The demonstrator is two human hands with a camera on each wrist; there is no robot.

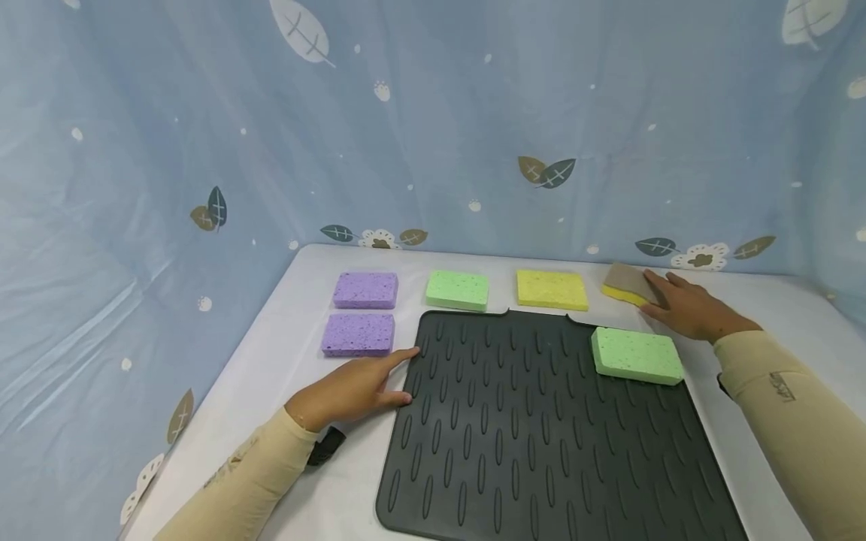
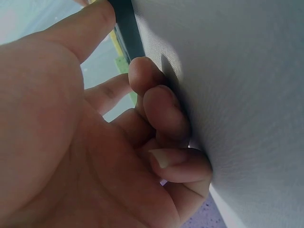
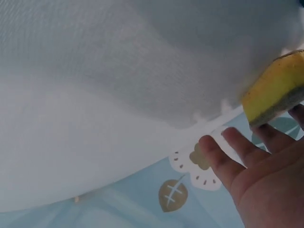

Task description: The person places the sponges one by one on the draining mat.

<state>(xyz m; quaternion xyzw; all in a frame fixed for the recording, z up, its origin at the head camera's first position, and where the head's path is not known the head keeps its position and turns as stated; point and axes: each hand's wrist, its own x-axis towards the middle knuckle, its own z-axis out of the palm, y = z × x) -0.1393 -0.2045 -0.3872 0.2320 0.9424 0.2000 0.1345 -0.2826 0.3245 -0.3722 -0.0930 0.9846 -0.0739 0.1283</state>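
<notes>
At the back right, my right hand (image 1: 697, 309) is on a two-layer sponge (image 1: 625, 283), grey above and yellow below, which lies at an angle. The thumb is by its near edge and a finger on its grey top. In the right wrist view, the fingertips (image 3: 261, 130) meet its grey side; the outer fingers are spread and the thumb is out of sight. My left hand (image 1: 355, 389) touches the left edge of a black ribbed mat (image 1: 528, 451) with index finger and thumb. Its other fingers (image 2: 166, 116) bend loosely against the white cloth.
A green sponge (image 1: 637, 355) lies on the mat's back right corner. Behind the mat are a yellow sponge (image 1: 552, 290) and another green sponge (image 1: 457, 290). Two purple sponges (image 1: 365, 290) lie at the left, one before the other. Blue patterned fabric (image 1: 433, 135) closes off the back and sides.
</notes>
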